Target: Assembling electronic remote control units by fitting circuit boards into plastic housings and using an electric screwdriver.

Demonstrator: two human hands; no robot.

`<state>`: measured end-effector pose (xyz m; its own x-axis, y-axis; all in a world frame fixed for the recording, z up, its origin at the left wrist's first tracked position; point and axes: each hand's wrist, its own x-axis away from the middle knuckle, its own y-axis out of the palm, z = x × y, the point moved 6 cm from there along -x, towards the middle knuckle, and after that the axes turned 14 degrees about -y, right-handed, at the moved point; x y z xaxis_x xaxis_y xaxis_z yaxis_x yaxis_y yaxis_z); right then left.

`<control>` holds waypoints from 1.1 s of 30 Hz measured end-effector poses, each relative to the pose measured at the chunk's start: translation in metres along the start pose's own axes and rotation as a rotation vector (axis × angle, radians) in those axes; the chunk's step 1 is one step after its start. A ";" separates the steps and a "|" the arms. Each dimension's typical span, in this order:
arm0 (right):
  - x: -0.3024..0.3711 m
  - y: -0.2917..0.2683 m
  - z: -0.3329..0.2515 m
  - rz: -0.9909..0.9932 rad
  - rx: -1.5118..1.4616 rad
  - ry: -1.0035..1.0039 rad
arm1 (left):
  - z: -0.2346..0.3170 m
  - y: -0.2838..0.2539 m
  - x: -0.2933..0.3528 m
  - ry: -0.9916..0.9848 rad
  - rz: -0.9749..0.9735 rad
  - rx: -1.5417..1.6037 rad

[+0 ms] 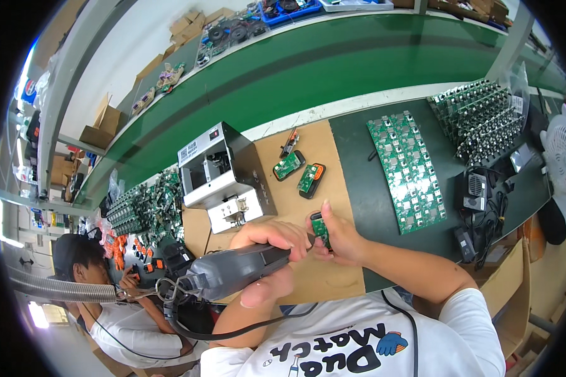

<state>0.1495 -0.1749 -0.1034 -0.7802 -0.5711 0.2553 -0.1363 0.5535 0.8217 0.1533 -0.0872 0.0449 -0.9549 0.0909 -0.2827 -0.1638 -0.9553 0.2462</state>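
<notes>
My left hand (273, 235) is wrapped round a dark grey electric screwdriver (233, 270) lying almost level, its tip pointing right. The tip meets or nearly meets a small green circuit board in a black casing (320, 229); the exact contact is hidden by fingers. My right hand (339, 235) pinches this casing, thumb on the far side. Beyond my hands, two more casings lie on the brown board: one black with a green circuit board (288, 165), one with an orange end (311, 181). A small orange-and-black tool (290, 142) lies behind them.
A silver-and-black machine (223, 173) stands left of the casings. Circuit board panels (409, 173) lie to the right, with more stacked (478, 119) behind. A black power unit (473, 191) and white fan (561, 141) are far right. A coiled spring (69, 288) holds the screwdriver. A co-worker (126, 327) sits left.
</notes>
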 end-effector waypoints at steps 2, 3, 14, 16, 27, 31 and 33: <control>0.000 -0.001 -0.001 0.056 0.019 -0.009 | -0.002 -0.002 0.001 0.043 -0.009 0.057; 0.000 -0.001 -0.003 0.060 0.021 -0.014 | -0.005 -0.002 0.000 0.044 -0.014 0.062; -0.002 -0.005 0.010 0.034 0.038 0.008 | 0.004 -0.001 -0.002 -0.042 -0.218 0.190; -0.004 0.003 0.002 0.041 -0.093 -0.078 | 0.023 -0.004 -0.006 -0.130 0.194 -0.077; -0.010 -0.016 -0.049 0.143 0.157 -0.436 | -0.070 -0.072 0.099 -0.183 0.283 -1.172; -0.015 -0.018 -0.051 0.209 0.320 -0.476 | -0.049 -0.058 0.115 -0.031 0.203 -1.105; -0.015 -0.009 -0.050 0.205 0.538 -0.513 | -0.044 -0.066 0.124 -0.033 0.243 -1.074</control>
<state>0.1929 -0.2013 -0.0890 -0.9893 -0.1458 -0.0006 -0.1346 0.9114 0.3888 0.0564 -0.0257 -0.0476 -0.9412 -0.1406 -0.3073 0.3150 -0.6947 -0.6467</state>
